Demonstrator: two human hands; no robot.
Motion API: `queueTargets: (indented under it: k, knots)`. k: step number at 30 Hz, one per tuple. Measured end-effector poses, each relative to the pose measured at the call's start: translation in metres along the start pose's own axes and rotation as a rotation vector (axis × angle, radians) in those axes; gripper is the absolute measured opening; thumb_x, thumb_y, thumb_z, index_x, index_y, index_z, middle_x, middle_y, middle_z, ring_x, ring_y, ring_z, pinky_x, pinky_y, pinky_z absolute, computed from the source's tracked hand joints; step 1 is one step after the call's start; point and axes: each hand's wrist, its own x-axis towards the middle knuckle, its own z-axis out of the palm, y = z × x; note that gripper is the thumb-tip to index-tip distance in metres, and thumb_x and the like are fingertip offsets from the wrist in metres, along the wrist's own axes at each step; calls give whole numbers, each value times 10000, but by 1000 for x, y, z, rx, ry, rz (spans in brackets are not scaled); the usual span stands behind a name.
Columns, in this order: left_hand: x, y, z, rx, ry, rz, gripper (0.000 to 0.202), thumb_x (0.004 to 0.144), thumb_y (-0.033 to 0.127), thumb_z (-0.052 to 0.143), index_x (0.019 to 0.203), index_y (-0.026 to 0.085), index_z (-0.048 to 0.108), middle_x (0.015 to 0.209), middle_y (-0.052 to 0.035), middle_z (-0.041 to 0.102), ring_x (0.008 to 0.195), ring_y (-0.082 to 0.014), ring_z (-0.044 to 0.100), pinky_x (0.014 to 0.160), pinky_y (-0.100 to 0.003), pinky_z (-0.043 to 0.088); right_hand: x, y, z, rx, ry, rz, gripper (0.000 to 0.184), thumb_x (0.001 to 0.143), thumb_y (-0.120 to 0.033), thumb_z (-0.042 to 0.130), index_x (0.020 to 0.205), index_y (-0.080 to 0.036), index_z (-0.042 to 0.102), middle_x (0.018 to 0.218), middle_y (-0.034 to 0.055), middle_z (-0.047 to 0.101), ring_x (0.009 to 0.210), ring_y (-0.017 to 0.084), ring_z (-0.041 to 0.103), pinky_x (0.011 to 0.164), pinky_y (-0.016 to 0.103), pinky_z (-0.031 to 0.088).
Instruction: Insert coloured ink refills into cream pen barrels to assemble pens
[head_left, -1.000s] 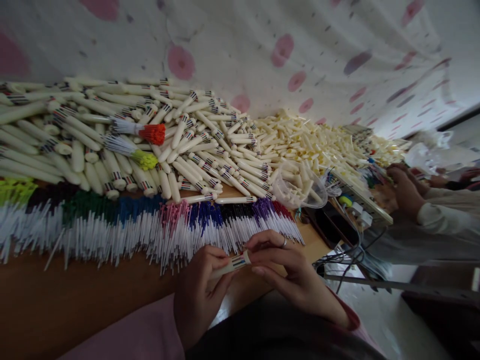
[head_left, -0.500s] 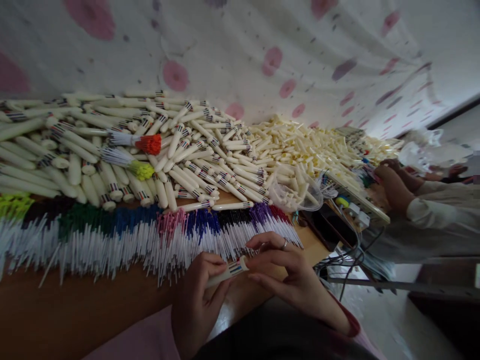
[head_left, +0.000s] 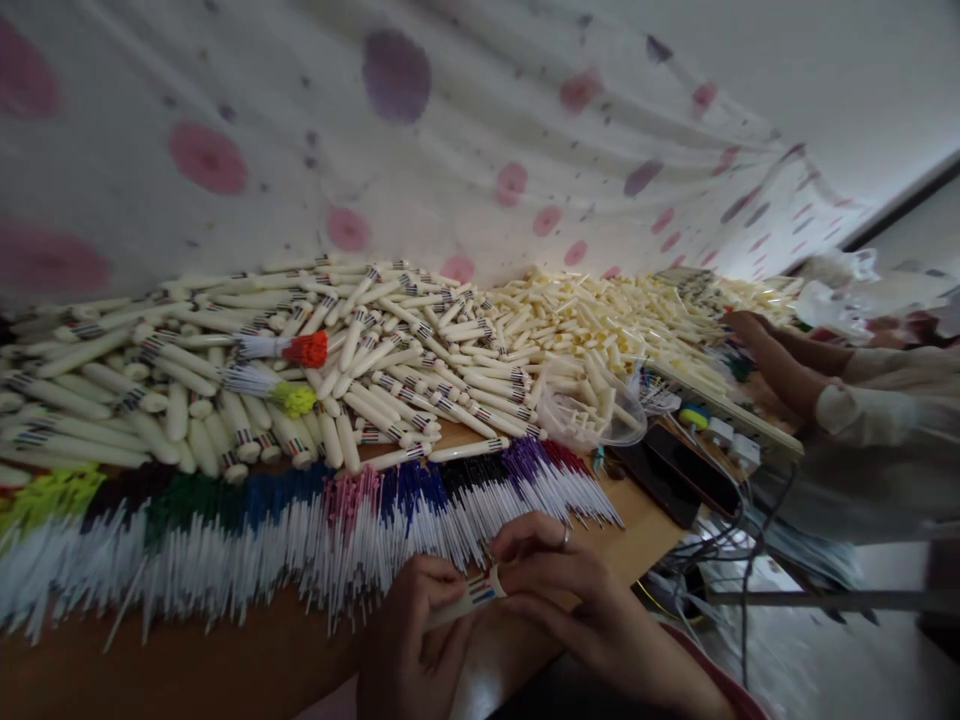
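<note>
My left hand [head_left: 409,650] grips a cream pen barrel [head_left: 469,598] with coloured stripes at its end, low in the middle of the view. My right hand [head_left: 559,585], with a ring on one finger, pinches the striped end of the same barrel. Both hands hover over the front edge of the wooden table [head_left: 225,660], just in front of a long row of white pen refills [head_left: 300,520] with coloured tips.
A big heap of cream striped barrels [head_left: 262,360] covers the table behind the refills, with a pile of smaller cream parts [head_left: 600,320] and a clear plastic bowl [head_left: 589,405] to the right. Another person's arm [head_left: 825,385] reaches in at the right. A spotted cloth [head_left: 450,130] hangs behind.
The view has tilted up, so my hands and the barrel sit lower in the picture. My right fingers have closed tighter on the barrel's striped end.
</note>
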Motion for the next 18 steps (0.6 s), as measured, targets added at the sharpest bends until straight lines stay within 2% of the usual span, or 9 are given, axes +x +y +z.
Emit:
queueTargets:
  k: [4, 7, 10, 12, 14, 16, 18]
  knots:
    - [3, 6, 3, 0, 10, -53, 174, 894, 134, 618, 999, 258, 555, 941, -3, 647, 880, -149, 659, 749, -233, 535, -6, 6, 2, -1, 7, -66, 140, 947, -137, 610, 1008, -239, 684, 1111, 47, 601, 1038, 144, 601, 915, 250, 491]
    - [12, 14, 1, -16, 11, -14, 156, 916, 170, 609, 1044, 259, 594, 940, -10, 663, 872, -155, 657, 737, -241, 532, -7, 13, 3, 14, 53, -134, 183, 937, -139, 625, 1054, -271, 675, 1092, 36, 604, 1031, 148, 598, 912, 250, 483]
    - [21, 23, -6, -1, 96, 28, 133, 923, 184, 610, 1034, 256, 622, 925, -11, 675, 878, -169, 638, 796, -282, 508, -4, 17, 3, 84, 128, -143, 257, 916, -153, 638, 1140, -278, 618, 1086, 39, 590, 1016, 162, 586, 894, 270, 483]
    - [24, 29, -10, 13, 150, 29, 142, 928, 188, 599, 1038, 268, 639, 958, -14, 678, 928, -181, 621, 856, -309, 484, -1, 18, 6, 118, 116, -123, 322, 890, -144, 634, 1183, -263, 572, 1109, 48, 586, 1021, 173, 580, 888, 287, 483]
    - [25, 35, -10, -14, 131, 12, 195, 933, 188, 582, 1084, 288, 654, 1023, -17, 673, 987, -184, 613, 890, -309, 480, 2, 18, 11, 123, 55, -107, 405, 841, -125, 645, 1217, -242, 549, 1141, 59, 592, 1046, 187, 578, 906, 307, 473]
    - [24, 40, -7, -63, 83, 9, 235, 932, 197, 580, 1127, 302, 658, 1066, -23, 668, 1020, -186, 616, 895, -305, 497, 5, 20, 19, 169, 5, -89, 385, 793, -149, 675, 1163, -211, 588, 1096, 53, 615, 1013, 195, 584, 896, 312, 462]
    - [22, 46, -4, -93, 41, 30, 242, 931, 224, 595, 1146, 307, 666, 1065, -31, 678, 1018, -197, 630, 884, -317, 521, 8, 24, 29, 298, -16, -45, 206, 775, -248, 711, 960, -182, 647, 911, 21, 624, 854, 174, 581, 798, 287, 461]
